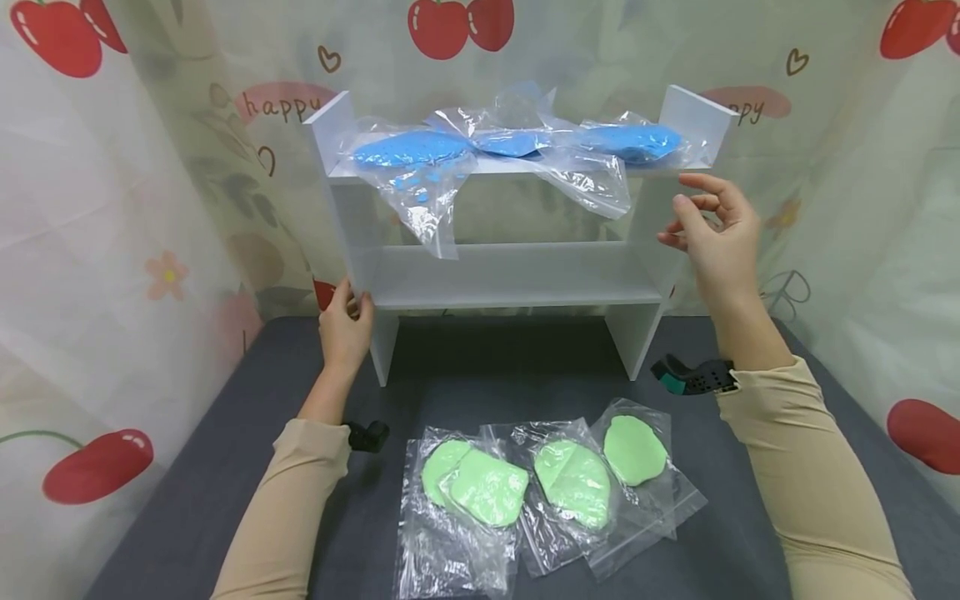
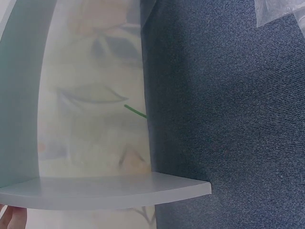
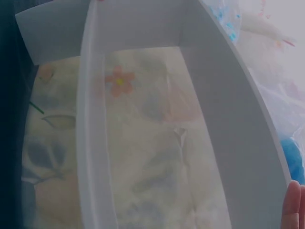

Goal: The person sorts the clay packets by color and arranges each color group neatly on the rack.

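A white two-tier shelf stands at the back of the dark grey table. Several clear bags of blue pieces lie along its top board, and one bag hangs over the front edge. My left hand grips the front edge of the shelf's left side panel; only a fingertip shows in the left wrist view. My right hand hovers at the right side panel with loosely bent fingers and holds nothing; whether it touches the panel is unclear. Its fingertip shows beside the shelf board.
Three clear bags of green pieces lie side by side on the table near me. A curtain printed with cherries closes in the left, back and right sides. The lower shelf board is bare.
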Demonstrator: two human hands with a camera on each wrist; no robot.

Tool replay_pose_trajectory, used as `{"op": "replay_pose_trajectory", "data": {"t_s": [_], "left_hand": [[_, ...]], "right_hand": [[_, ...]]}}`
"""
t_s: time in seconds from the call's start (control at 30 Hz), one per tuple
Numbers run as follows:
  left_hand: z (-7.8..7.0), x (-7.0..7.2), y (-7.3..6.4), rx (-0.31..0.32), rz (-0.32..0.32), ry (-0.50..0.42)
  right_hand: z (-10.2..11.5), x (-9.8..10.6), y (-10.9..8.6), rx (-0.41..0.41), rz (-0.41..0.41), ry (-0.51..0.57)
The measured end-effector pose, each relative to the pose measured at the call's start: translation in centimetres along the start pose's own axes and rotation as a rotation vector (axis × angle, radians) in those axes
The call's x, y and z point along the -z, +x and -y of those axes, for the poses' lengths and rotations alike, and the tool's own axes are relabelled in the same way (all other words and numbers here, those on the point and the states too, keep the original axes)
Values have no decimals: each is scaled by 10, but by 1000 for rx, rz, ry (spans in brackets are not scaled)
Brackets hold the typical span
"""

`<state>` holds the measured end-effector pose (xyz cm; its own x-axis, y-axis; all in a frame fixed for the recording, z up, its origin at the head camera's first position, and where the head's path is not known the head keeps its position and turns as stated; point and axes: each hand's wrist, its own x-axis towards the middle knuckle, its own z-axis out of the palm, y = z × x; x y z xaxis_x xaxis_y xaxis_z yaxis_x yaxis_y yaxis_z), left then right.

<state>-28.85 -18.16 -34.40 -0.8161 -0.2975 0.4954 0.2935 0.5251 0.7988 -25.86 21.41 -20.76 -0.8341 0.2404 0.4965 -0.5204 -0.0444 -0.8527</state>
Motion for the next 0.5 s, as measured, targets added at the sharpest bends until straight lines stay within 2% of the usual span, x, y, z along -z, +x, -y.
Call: {"op": "replay_pose_trajectory", "data": {"t_s": [0.13, 0.23, 0.37, 0.5], "left_hand": [[0, 0, 0, -2, -2, 5], [0, 0, 0, -4, -6, 12], [-1, 0, 0, -8, -14, 18], [-1, 0, 0, -11, -13, 12]], "right_hand": [[-8, 3, -13, 17, 42, -62], [-15, 4, -22, 28, 103, -89], [-26, 8, -33, 44, 264, -172], [-38, 14, -43, 39, 438, -312]]}}
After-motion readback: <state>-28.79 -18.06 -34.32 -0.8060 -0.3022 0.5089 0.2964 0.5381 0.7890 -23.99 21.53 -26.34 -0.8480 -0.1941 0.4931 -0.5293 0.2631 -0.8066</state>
